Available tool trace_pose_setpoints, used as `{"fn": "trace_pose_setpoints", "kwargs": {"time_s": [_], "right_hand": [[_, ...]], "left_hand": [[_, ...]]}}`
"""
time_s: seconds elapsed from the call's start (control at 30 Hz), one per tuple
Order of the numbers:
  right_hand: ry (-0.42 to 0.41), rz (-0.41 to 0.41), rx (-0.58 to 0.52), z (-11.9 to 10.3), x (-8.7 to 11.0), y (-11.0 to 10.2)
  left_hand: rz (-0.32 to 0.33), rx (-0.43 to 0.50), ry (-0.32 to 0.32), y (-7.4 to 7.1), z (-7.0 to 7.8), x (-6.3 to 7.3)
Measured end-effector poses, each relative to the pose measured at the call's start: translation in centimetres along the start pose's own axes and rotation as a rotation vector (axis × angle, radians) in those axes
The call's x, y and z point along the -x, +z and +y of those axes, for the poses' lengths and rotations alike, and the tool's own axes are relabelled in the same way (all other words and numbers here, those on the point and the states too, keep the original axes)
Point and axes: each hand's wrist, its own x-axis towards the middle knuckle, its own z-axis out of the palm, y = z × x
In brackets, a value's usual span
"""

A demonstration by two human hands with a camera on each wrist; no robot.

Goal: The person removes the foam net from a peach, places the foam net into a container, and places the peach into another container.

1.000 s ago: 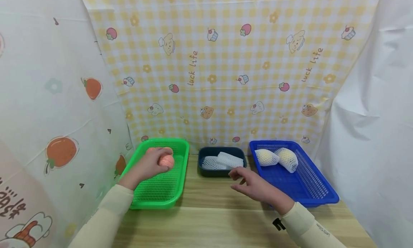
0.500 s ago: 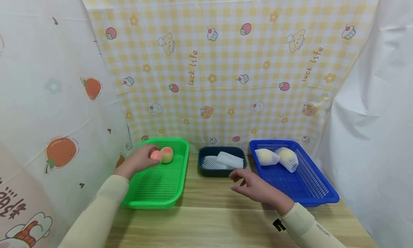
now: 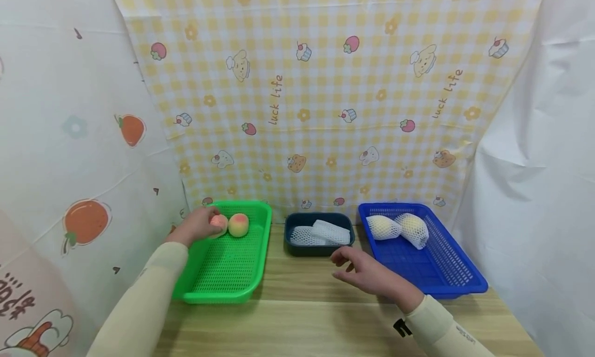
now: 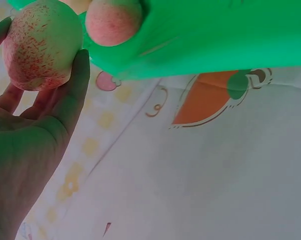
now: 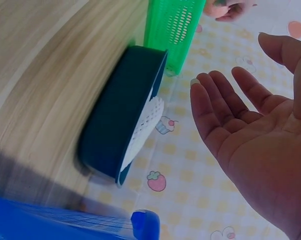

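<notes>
Fingers (image 4: 79, 72) of the left hand (image 4: 35, 131) clasp a peach (image 4: 43, 45), likely to stop it rolling, while the right hand (image 3: 367, 270) hovers, fingers loosely bent.

On the table (image 3: 297, 328), left to right across the frame: a first basket (image 3: 218, 298), a tub (image 3: 321, 251), a second basket (image 3: 423, 269); behind, a cloth (image 3: 302, 91). At back left of the first basket, a peach (image 3: 219, 223) in the left hand (image 3: 194, 227), just left of another peach (image 3: 238, 226). In the tub, two net sleeves (image 3: 332, 232), one partly over the other. Toward the back of the second basket, two netted fruits (image 3: 383, 227).
</notes>
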Motion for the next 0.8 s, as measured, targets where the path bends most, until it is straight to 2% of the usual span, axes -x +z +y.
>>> {"fn": "trace_pose_setpoints", "kwargs": {"time_s": [0.17, 0.43, 0.63, 0.8], "right_hand": [[-0.001, -0.003, -0.017, 0.2, 0.0, 0.3], [0.0, -0.018, -0.028, 0.3, -0.1, 0.6], [0.031, -0.022, -0.021, 0.1, 0.3, 0.5], [0.044, -0.025, -0.023, 0.3, 0.4, 0.5]], "left_hand": [[-0.027, 0.02, -0.062, 1.1, -0.9, -0.8], [-0.125, 0.027, -0.182, 2.7, -2.5, -1.2], [-0.13, -0.026, -0.181, 3.6, -2.8, -1.3], [-0.111, -0.074, -0.175, 4.1, -2.6, -1.7]]}}
